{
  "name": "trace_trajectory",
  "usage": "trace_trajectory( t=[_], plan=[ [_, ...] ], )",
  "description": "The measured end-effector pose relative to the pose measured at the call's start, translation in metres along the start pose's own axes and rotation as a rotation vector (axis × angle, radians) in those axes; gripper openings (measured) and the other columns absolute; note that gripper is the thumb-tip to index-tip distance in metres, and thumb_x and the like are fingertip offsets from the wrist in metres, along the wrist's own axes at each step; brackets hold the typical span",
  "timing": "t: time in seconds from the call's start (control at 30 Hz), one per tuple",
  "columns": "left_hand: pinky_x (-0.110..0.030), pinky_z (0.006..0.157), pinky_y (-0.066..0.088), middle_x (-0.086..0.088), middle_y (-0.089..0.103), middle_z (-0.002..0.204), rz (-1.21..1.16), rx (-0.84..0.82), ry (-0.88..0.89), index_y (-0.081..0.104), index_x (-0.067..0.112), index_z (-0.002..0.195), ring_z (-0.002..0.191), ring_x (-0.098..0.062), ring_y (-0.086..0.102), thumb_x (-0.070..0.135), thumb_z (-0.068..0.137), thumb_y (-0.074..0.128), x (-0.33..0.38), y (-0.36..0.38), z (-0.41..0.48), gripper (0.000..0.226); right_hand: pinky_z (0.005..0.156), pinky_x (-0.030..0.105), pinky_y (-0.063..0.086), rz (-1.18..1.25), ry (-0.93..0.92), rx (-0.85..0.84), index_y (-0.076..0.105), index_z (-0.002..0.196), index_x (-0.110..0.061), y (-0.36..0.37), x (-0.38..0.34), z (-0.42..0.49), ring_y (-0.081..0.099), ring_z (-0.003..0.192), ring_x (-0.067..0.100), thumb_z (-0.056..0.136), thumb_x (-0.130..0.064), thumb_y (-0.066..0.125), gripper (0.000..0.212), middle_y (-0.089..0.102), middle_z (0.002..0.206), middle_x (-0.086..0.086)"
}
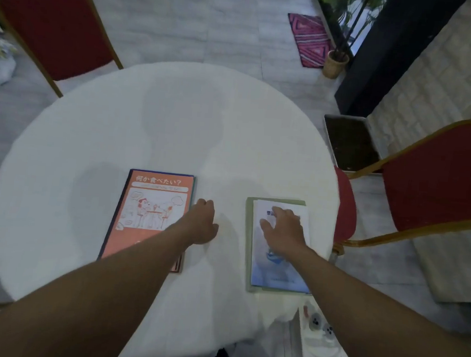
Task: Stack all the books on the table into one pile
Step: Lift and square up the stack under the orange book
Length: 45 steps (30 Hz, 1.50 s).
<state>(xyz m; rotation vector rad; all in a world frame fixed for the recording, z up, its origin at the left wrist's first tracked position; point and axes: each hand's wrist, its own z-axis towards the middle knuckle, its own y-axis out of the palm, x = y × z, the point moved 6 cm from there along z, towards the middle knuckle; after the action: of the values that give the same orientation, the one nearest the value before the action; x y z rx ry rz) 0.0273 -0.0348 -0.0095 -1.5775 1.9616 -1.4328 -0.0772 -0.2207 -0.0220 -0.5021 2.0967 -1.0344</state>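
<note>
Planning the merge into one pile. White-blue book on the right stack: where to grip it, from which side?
Grip the white-blue book at its left long edge, coming from the table's bare middle. It lies flat, offset right on the green book, so a green strip shows on the left and fingertips can slide under there. The right hand rests flat on its cover; the left hand sits by the orange book.
</note>
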Motion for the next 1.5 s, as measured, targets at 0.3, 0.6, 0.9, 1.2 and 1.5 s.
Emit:
trace_trajectory(
  t=[0.3, 0.6, 0.9, 1.2, 1.5],
  plan=[
    [-0.042, 0.101, 0.044, -0.019, 0.04, 0.137, 0.049, 0.124, -0.174, 0.041, 0.002, 0.137, 0.124, -0.033, 0.046, 0.028, 0.094, 0.053, -0.105, -0.032, -0.012, 0.052, 0.108, 0.037, 0.041, 0.095, -0.115, -0.147, 0.044, 0.147, -0.011, 0.068, -0.091, 0.004, 0.054, 0.126, 0.027, 0.095, -0.038, 0.06, 0.061, 0.051, 0.14, 0.011],
    [-0.04, 0.099, 0.045, -0.017, 0.034, 0.138, -0.073, 0.147, -0.371, 0.033, 0.004, 0.138, 0.126, -0.032, 0.041, 0.026, 0.092, 0.057, -0.197, -0.044, -0.002, 0.057, 0.094, 0.033, 0.049, 0.126, -0.07, -0.26, 0.054, 0.135, -0.012, 0.126, -0.153, 0.019, 0.06, 0.118, 0.024, 0.088, -0.047, 0.066, 0.06, 0.059, 0.127, 0.005],
    [-0.047, 0.099, 0.05, -0.016, 0.045, 0.132, -0.454, 0.109, -0.515, 0.032, 0.01, 0.137, 0.123, -0.034, 0.05, 0.017, 0.081, 0.07, -0.236, -0.039, 0.018, 0.068, 0.065, 0.022, 0.049, 0.304, 0.13, -0.174, 0.047, 0.127, -0.012, 0.142, -0.16, 0.031, 0.062, 0.092, 0.015, 0.075, -0.031, 0.087, 0.068, 0.066, 0.12, 0.004],
    [-0.042, 0.072, 0.061, -0.017, 0.063, 0.12, -0.963, -0.015, -0.53, 0.042, 0.009, 0.127, 0.096, -0.029, 0.069, 0.0, 0.084, 0.063, -0.241, -0.042, 0.012, 0.049, 0.086, 0.048, 0.06, 0.573, 0.253, -0.157, 0.047, 0.115, -0.016, 0.146, -0.165, 0.023, 0.068, 0.103, 0.026, 0.069, -0.015, 0.09, 0.063, 0.066, 0.115, 0.005],
    [-0.036, 0.056, 0.061, -0.008, 0.07, 0.101, -1.128, 0.091, -0.307, 0.044, 0.022, 0.107, 0.079, -0.024, 0.075, 0.006, 0.087, 0.065, -0.203, -0.079, -0.016, 0.033, 0.063, 0.032, 0.063, 0.781, 0.156, -0.202, 0.023, 0.119, -0.025, 0.11, -0.181, 0.002, 0.073, 0.088, 0.017, 0.078, -0.017, 0.084, 0.074, 0.06, 0.113, 0.002]
  ],
)
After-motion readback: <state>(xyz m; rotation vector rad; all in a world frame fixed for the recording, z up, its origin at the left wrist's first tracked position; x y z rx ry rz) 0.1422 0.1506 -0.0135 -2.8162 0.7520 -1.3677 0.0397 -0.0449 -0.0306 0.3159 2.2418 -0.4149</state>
